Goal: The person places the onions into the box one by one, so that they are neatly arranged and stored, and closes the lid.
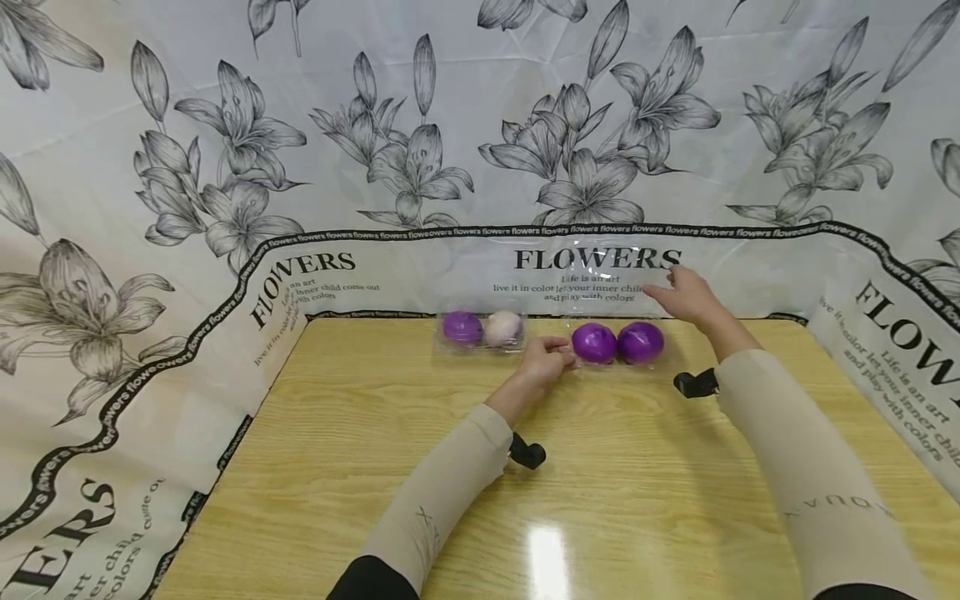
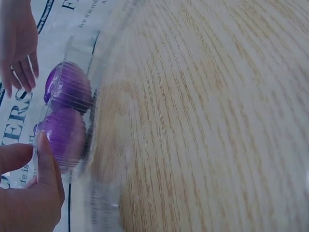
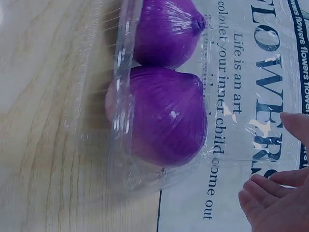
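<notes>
Two purple onions (image 1: pixel 595 343) (image 3: pixel 161 116) sit side by side in a clear plastic clamshell box (image 3: pixel 123 104) by the table's back edge. Its see-through lid (image 1: pixel 611 258) stands raised behind them, against the printed cloth. At the box's left end, my left hand (image 1: pixel 543 364) pinches the rim between thumb and fingers, plain in the left wrist view. My right hand (image 1: pixel 684 296) is held up beside the lid's right side, thumb and fingers spread apart with nothing between them. In the right wrist view, I cannot tell whether its fingertips touch the thin lid.
Left of my left hand, a second clear box (image 1: pixel 481 343) holds a purple onion (image 1: pixel 462 327) and a whitish round bulb (image 1: pixel 503 327). White cloth (image 1: pixel 405 283) with printed flowers and lettering rises behind the wooden table (image 1: pixel 360 417) and along its sides.
</notes>
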Action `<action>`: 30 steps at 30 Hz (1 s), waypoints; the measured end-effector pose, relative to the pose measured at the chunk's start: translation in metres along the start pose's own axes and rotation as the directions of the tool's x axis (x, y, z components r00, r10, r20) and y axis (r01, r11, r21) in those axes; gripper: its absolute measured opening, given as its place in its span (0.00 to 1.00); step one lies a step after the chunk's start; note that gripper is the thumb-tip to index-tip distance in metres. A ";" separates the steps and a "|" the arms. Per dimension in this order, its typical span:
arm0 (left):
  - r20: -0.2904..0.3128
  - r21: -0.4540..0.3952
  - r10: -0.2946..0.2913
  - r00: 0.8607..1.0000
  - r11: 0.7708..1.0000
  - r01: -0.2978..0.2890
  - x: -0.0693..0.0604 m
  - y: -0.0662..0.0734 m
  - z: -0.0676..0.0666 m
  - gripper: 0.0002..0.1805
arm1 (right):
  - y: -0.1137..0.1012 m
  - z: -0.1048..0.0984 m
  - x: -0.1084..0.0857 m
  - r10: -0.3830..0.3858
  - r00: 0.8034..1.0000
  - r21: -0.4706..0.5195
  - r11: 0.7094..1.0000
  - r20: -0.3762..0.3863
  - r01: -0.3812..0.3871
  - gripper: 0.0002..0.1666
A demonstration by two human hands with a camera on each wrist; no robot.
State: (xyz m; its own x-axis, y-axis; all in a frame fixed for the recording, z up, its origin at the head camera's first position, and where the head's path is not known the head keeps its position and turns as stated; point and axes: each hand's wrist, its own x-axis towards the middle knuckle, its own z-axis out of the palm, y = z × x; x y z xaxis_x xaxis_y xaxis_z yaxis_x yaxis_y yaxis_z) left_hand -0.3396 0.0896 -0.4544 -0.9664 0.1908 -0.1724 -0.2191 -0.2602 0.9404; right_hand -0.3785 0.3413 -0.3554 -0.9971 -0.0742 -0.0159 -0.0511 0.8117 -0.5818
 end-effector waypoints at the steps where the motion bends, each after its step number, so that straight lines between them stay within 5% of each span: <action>1: 0.000 0.000 0.000 1.000 1.000 0.000 0.000 0.000 0.000 0.23 | 0.000 0.000 0.001 0.014 1.000 0.020 1.000 0.008 -0.015 0.54; 14: 0.008 0.007 -0.002 1.000 1.000 0.002 0.002 0.000 0.003 0.24 | -0.004 0.002 0.005 0.066 0.997 0.161 0.984 0.049 -0.073 0.56; 30: -0.006 0.020 -0.010 1.000 1.000 0.010 0.001 0.001 0.001 0.23 | 0.003 0.001 0.000 0.019 0.999 0.178 0.984 -0.048 -0.010 0.49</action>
State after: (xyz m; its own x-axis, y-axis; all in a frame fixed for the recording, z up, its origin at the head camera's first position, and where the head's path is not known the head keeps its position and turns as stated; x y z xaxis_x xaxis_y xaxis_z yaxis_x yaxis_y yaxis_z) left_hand -0.3411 0.0902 -0.4536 -0.9649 0.1875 -0.1840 -0.2264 -0.2389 0.9443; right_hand -0.3786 0.3435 -0.3579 -0.9994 -0.0312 0.0125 -0.0307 0.6960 -0.7174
